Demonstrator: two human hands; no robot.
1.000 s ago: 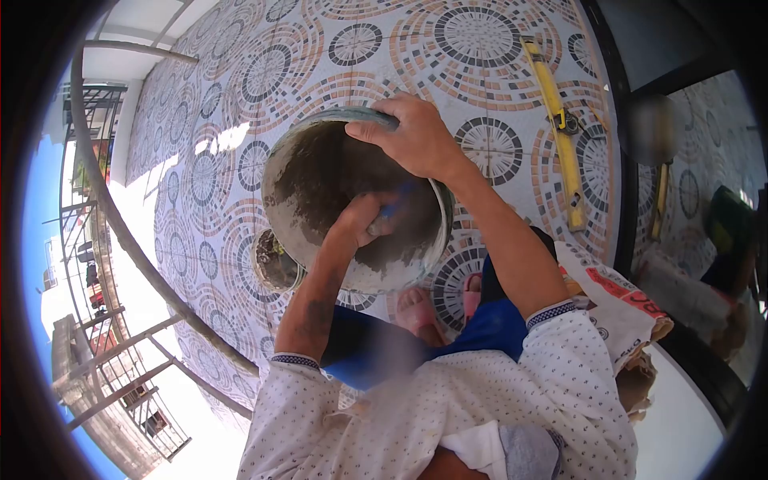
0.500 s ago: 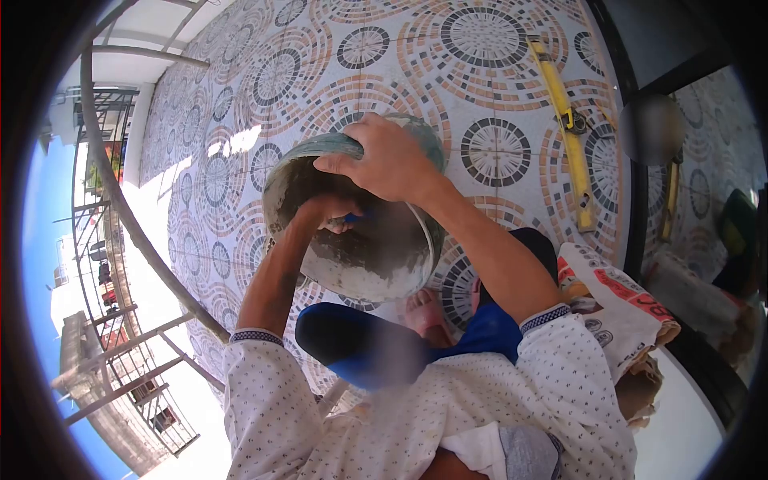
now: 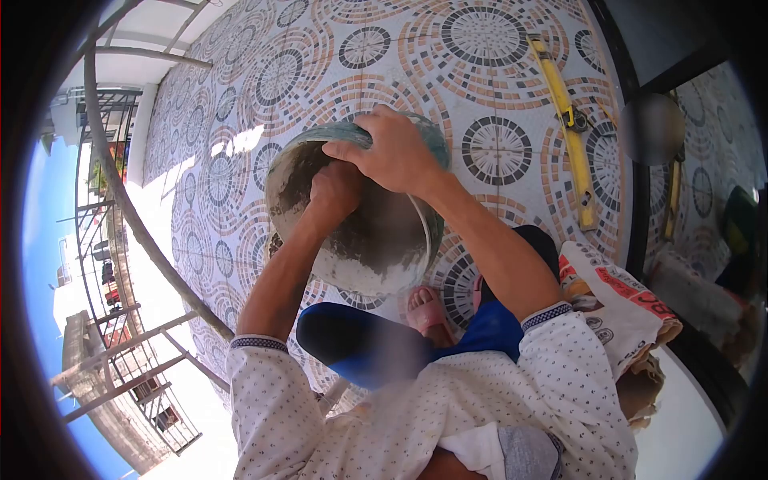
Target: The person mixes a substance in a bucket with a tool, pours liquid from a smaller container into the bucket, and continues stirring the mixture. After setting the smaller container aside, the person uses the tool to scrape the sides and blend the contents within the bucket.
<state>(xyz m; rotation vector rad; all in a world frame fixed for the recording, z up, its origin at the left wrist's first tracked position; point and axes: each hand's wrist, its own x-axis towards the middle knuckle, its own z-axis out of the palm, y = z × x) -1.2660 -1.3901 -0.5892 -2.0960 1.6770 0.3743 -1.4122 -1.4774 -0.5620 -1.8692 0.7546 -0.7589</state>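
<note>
A bucket (image 3: 376,276) with a greenish rim and grey, mortar-smeared inside is tipped so that its mouth faces me. My right hand (image 3: 392,148) grips its upper rim, thumb over the edge. Inside the mouth, my left hand (image 3: 336,190) is closed, knuckles toward me, near the dark grey inner wall. What its fingers hold is hidden now. A thin wire handle (image 3: 424,220) hangs along the bucket's right side.
A yellow spirit level (image 3: 570,136) lies on the patterned tile floor (image 3: 496,152) with a tape measure (image 3: 573,120) against it. An open paper sack (image 3: 616,296) stands at right, beside a dark-framed glass panel (image 3: 704,200). Wooden poles (image 3: 152,240) and a railing line the left.
My left hand has moved up and deeper into the bucket and turned; the bit of blue at its fingers is out of sight. The bucket has tilted slightly, with my right hand still on its rim.
</note>
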